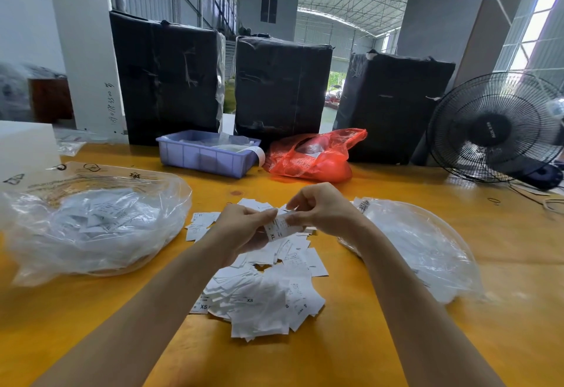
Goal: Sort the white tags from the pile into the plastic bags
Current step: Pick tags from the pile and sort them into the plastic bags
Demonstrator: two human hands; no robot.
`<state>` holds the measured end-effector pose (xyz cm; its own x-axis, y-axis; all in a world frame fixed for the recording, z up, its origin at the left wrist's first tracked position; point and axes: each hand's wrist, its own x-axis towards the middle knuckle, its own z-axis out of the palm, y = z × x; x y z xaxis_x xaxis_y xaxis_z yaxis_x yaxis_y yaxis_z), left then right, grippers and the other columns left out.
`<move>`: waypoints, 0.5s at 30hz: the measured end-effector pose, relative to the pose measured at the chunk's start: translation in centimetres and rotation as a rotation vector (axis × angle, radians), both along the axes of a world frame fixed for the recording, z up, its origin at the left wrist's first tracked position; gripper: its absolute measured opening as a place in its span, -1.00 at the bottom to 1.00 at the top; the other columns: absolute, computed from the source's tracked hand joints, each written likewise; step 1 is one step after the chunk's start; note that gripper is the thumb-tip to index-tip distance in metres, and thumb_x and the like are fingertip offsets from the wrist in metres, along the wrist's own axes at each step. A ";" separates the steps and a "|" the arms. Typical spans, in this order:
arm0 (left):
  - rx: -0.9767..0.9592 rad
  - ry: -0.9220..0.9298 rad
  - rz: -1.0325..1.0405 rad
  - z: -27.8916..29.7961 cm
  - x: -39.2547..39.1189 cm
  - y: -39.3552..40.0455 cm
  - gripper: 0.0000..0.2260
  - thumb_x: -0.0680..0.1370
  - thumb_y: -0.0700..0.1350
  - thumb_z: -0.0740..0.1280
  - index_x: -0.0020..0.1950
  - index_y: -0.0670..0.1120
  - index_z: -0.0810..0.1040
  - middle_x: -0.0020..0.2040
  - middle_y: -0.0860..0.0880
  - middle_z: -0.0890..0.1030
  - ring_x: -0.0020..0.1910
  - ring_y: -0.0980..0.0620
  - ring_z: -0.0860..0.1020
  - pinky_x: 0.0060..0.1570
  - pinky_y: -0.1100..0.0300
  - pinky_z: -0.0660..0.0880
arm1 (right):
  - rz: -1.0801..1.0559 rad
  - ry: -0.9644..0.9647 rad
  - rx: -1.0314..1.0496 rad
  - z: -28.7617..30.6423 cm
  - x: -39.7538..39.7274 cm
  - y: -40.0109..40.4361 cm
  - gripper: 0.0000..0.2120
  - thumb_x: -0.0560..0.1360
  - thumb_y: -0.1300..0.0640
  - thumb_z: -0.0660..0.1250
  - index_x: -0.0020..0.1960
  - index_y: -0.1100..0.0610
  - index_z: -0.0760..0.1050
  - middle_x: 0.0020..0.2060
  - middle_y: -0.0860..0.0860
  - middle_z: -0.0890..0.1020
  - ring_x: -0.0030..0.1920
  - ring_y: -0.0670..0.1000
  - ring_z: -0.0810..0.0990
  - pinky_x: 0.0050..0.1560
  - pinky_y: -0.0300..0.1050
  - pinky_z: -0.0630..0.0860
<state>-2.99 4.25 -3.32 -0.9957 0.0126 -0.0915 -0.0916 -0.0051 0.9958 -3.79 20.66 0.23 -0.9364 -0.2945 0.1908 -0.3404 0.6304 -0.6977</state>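
At the centre of the frame the left hand (pixel 244 224) and the right hand (pixel 320 208) are meeting above the pile of white tags (pixel 262 289), which is lying on the yellow tabletop (pixel 396 341) in the lower middle. Both hands are pinching one tag (pixel 279 228) marked XL, their fingers clamped on its edges from either side. A clear plastic bag (pixel 91 228) with tags inside is resting at the left of the frame, and a second clear bag (pixel 427 249) is lying at the right, just beside the right forearm. Farther back, in the upper middle, a blue bin (pixel 207 157) and a red bag (pixel 317 157) are sitting before three black wrapped bundles (pixel 280 87), with a black fan (pixel 494 130) at the far right.
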 end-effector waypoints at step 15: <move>0.185 -0.086 -0.087 0.0 0.1 -0.5 -0.91 0.47 -0.31 0.39 -0.19 -0.33 0.63 -0.29 -0.14 0.68 -0.38 0.08 0.63 -0.38 0.33 0.57 | -0.107 0.094 -0.180 0.8 -0.6 1.7 -0.90 0.51 0.25 0.34 -0.19 0.22 0.51 -0.21 0.14 0.63 -0.37 -0.02 0.66 -0.34 -0.30 0.57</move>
<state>-2.94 3.77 -3.28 -0.9787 0.1229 -0.1643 -0.1844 -0.1758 0.9670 -4.43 22.32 1.02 -0.9361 -0.1481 0.3191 -0.3473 0.5342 -0.7707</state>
